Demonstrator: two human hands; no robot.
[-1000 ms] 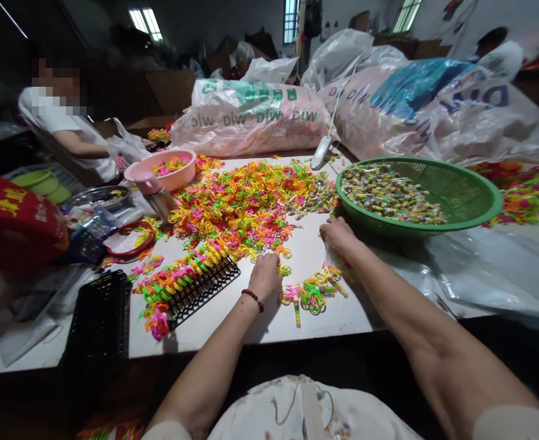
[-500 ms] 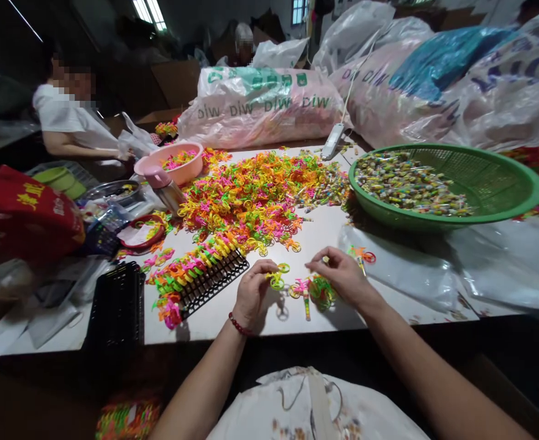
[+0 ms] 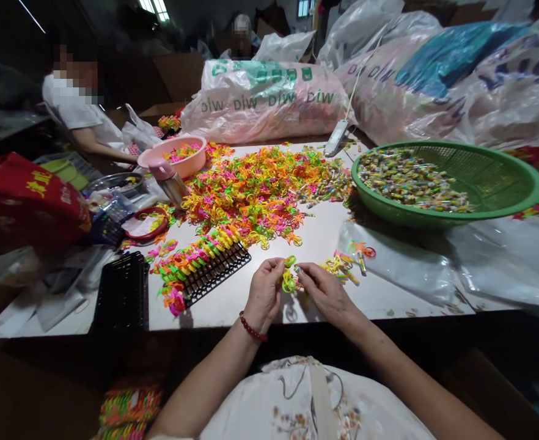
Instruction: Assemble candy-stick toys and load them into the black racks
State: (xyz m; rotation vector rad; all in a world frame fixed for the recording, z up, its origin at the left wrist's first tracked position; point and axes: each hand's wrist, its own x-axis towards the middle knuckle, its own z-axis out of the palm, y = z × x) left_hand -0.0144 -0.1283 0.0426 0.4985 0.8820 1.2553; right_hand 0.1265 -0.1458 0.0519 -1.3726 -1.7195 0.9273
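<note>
My left hand (image 3: 266, 286) is closed, its thumb and fingers pinching a yellow-green plastic toy bicycle (image 3: 288, 281) with round wheels, held just above the table. Close beside it, my right hand (image 3: 322, 290) is also closed. A small pale tip shows at its fingertips, touching or almost touching the toy; the rest of that piece is hidden. Behind the right hand lie several yellow and pink toy pieces (image 3: 340, 266) and a small filled tube (image 3: 362, 263). To the left, a black rack (image 3: 219, 275) holds rows of colourful toys (image 3: 200, 260).
A big pile of bright plastic toys (image 3: 251, 195) covers the table's middle. On the right stands a green basket (image 3: 503, 189) with small wrapped tubes. A flask (image 3: 171, 183), a pink basin (image 3: 196, 162) and black racks (image 3: 120, 293) are left. Plastic bags (image 3: 402, 263) lie right; a co-worker (image 3: 81, 122) sits far left.
My right hand has moved left and down, bringing its fingertips to the toy in my left hand. My left hand has shifted slightly right, and the view has turned a little.
</note>
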